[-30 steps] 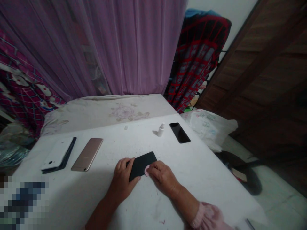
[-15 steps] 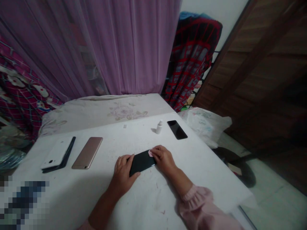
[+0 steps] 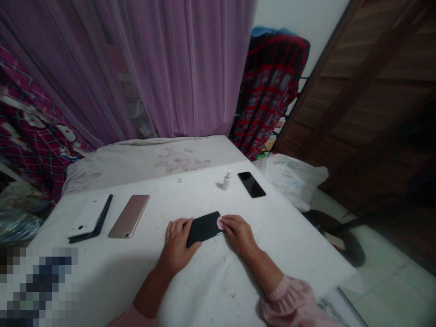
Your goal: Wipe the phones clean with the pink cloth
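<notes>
A black phone (image 3: pixel 204 228) lies screen up on the white table (image 3: pixel 293 245) in front of me. My left hand (image 3: pixel 177 245) grips its near left end, thumb along the lower edge and fingers over the top. My right hand (image 3: pixel 238 231) pinches a small pink pad (image 3: pixel 220 223) and presses it on the phone's right end.
A small white bottle (image 3: pixel 226 180) and another black phone (image 3: pixel 251 184) lie further back on the right. A gold phone (image 3: pixel 129 222) and a white phone on a dark case (image 3: pixel 89 219) lie at the left. Purple curtain behind, plastic bag (image 3: pixel 293 179) off the table's right edge.
My right hand with the pink pad slid from the phone's middle out to its right end. My left hand stayed on the phone.
</notes>
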{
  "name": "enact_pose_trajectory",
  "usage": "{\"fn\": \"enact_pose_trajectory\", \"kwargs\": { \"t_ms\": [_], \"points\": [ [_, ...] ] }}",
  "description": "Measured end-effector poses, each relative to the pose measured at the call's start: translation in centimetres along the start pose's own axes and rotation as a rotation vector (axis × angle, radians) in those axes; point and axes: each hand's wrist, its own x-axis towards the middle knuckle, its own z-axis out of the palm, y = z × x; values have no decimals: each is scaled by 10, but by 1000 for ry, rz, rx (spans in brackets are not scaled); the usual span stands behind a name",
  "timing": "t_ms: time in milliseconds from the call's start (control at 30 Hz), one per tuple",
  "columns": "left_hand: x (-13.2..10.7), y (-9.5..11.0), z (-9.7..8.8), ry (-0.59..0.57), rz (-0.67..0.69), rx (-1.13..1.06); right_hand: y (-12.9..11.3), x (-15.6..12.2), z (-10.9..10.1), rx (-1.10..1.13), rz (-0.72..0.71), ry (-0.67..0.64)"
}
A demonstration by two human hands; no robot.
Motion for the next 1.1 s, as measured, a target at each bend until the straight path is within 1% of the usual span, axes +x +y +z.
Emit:
{"fn": "enact_pose_trajectory", "kwargs": {
  "t_ms": [100,200,267,333,500,567,633,700,833,900,967,1100],
  "points": [
    [-1,-2,1,-1,6,-6,-2,19,4,-33,15,-18],
    [-1,-2,1,-9,2,-4,-4,41,10,-60,27,-68],
    [-1,-1,1,-11,-7,-3,-4,47,11,-67,19,-91],
    [-1,1,0,-3,-20,-1,-5,42,10,-65,1,-78],
    [-1,2,0,10,-30,2,-7,6,0,-16,-25,-11],
    [-1,1,1,0,-25,-2,-8,-1,-2,-10,-23,-10],
    [-1,0,1,-6,-19,-6,-10,3,-3,-30,-28,-15],
    [-2,0,2,-4,-18,-7,-13,13,-1,-78,-40,-16],
    [-3,1,2,11,-23,-2,-22,30,5,-222,-52,50],
    [-2,3,1,8,-29,0,-27,31,9,-271,-75,57],
    [-2,4,1,2,-34,-4,-31,26,11,-276,-104,31],
    [-2,4,1,16,-32,-13,-34,15,12,-187,-114,8]
  ]
}}
